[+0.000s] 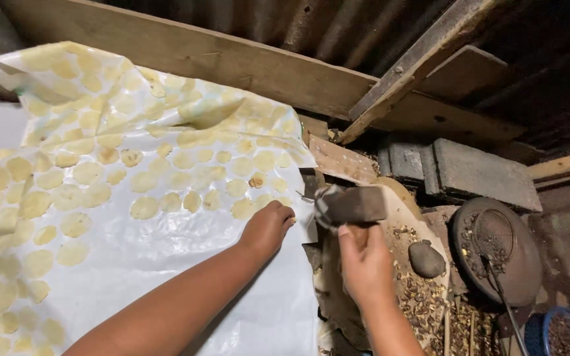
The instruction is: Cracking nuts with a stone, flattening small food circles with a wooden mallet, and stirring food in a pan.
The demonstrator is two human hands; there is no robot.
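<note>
The right hand closes its grip around a dark, blocky, slightly blurred object, thumb on its near face; what the object is made of cannot be told. The left hand lies with fingers curled, knuckles up, pressing the right edge of a white plastic sheet; whether it pinches anything cannot be told. The held object is just right of that sheet edge, between the two hands and above the right wrist.

The sheet is glossy and wrinkled, and it carries many thin, pale yellow, roughly round discs in loose rows, matt and irregular at the rim; its far left corner is folded up. To the right of the sheet lies a pale curved board strewn with brown husk-like bits, bearing a smooth, dark, rounded stone. Farther right sit a round dark metal pan holding a wire mesh strainer, and grey concrete blocks. Rough wooden beams run beyond the sheet.
</note>
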